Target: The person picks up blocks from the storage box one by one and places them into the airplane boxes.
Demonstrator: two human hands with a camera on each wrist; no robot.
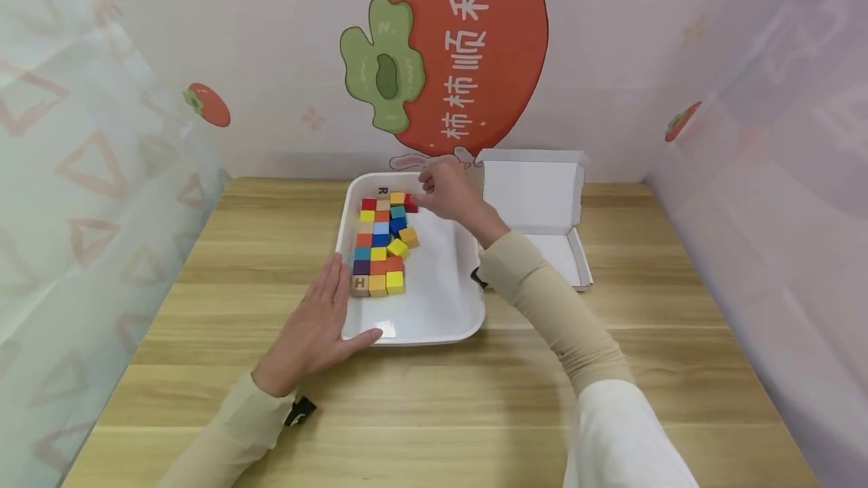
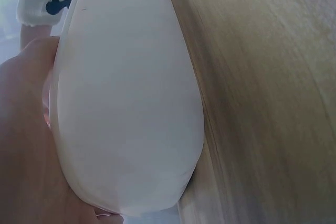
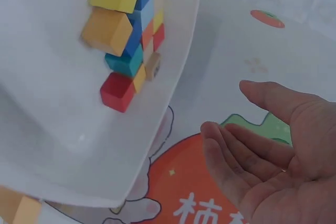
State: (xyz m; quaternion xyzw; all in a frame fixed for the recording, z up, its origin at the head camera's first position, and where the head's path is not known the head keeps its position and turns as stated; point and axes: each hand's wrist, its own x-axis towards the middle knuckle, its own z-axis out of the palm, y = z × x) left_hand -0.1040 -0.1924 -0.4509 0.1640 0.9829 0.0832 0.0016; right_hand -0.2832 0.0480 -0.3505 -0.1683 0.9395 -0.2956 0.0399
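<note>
A white tray [image 1: 434, 315] holds several coloured cubes [image 1: 377, 254], grouped along its left side in rough rows. Among them are a wooden cube marked H [image 1: 359, 284] and one marked R [image 1: 383, 192]. My left hand [image 1: 319, 322] lies at the tray's near left corner, fingers stretched along the left rim and thumb over the front one. Near the far end, my right hand [image 1: 444, 190] is above the tray, by a red cube [image 3: 117, 92]. In the right wrist view its thumb and loosely bent fingers stand apart, with nothing between them.
To the right of the tray is a white box [image 1: 532, 190] with its lid raised. Both stand on a wood-grain table [image 1: 271, 209]. Behind the table rises a printed backdrop [image 1: 298, 59], and similar sheets hang at both sides.
</note>
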